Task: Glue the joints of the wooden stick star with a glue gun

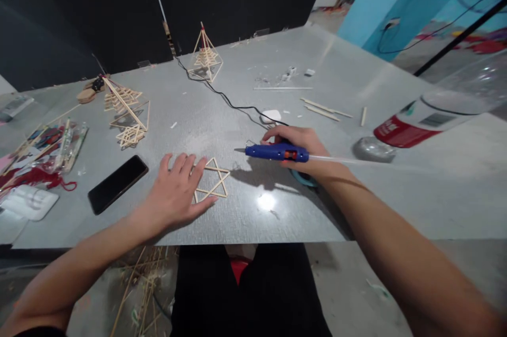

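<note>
A flat six-pointed star of thin wooden sticks point(216, 185) lies on the grey table. My left hand point(178, 186) rests over its left side with fingers spread, thumb and fingertips at the sticks, hiding part of the star. To the right, my right hand point(303, 147) is wrapped round a blue hot glue gun point(273, 152). Its nozzle points left, above and to the right of the star, apart from it. A long clear glue stick point(336, 159) runs out of the gun's back end. Beneath the right hand shows a teal curved object point(304, 178), partly hidden.
A black phone point(118, 184) lies left of my left hand. Stick pyramids point(206, 59) stand at the back and the left point(124, 107). Loose sticks point(322, 110) and a large plastic bottle point(428, 110) are at right. A black cord point(225, 98) crosses the table.
</note>
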Tool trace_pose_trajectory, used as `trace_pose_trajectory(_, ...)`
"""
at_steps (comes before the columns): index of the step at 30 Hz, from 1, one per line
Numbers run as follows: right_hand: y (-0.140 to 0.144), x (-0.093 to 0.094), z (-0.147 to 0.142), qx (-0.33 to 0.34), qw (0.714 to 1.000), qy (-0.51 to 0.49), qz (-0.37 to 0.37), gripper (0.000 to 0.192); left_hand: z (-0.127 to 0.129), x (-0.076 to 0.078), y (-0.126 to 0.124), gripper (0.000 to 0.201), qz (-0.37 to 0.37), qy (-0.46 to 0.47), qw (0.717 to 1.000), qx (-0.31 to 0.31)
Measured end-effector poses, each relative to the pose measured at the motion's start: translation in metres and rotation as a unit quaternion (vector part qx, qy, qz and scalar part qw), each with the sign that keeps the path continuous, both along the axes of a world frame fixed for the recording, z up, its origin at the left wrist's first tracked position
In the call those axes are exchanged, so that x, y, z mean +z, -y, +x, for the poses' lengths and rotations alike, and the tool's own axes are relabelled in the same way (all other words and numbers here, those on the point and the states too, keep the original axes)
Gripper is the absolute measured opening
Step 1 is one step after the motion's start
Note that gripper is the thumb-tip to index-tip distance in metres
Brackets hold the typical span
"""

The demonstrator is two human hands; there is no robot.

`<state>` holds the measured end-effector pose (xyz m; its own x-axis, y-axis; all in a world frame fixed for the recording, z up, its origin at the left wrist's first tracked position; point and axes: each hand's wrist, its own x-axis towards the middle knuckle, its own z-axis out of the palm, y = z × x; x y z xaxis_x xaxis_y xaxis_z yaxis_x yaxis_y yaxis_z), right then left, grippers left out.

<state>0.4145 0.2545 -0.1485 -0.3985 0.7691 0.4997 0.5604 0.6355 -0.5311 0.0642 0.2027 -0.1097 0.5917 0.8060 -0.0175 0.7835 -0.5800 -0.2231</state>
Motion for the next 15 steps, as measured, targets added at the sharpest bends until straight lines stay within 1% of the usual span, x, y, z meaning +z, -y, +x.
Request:
trace_pose_trajectory(1,0.002,0.004,0.000,0.015,1.000,0.007,-0.012,0.026,-0.008,0.000,-0.007,0.086,-0.017,0.003,0.998,-0.059)
trace_pose_trajectory(2,0.005,0.008,-0.001,0.024,0.999,0.012,-0.021,0.025,-0.017,0.000,-0.015,0.080,-0.038,0.028,0.989,-0.143)
trace_pose_trajectory(3,0.006,0.010,-0.002,0.029,0.999,0.015,-0.029,0.024,-0.024,-0.002,-0.023,0.078,-0.055,0.057,0.975,-0.207)
trace_pose_trajectory(6,0.008,0.012,-0.005,0.035,0.998,0.023,-0.052,0.027,-0.043,-0.011,-0.044,0.081,-0.090,0.098,0.948,-0.289)
trace_pose_trajectory(8,0.009,0.010,-0.007,0.026,0.997,0.026,-0.069,0.030,-0.050,-0.016,-0.054,0.081,-0.108,0.109,0.935,-0.320)
trace_pose_trajectory(10,0.010,0.008,-0.008,0.000,0.996,0.019,-0.082,0.033,-0.053,-0.020,-0.061,0.082,-0.119,0.119,0.925,-0.340)
trace_pose_trajectory(13,0.010,0.008,-0.011,-0.046,0.994,-0.007,-0.098,0.044,-0.055,-0.026,-0.066,0.086,-0.121,0.116,0.923,-0.347)
trace_pose_trajectory(15,0.007,0.009,-0.012,-0.094,0.988,-0.026,-0.121,0.049,-0.056,-0.029,-0.067,0.087,-0.119,0.110,0.925,-0.343)
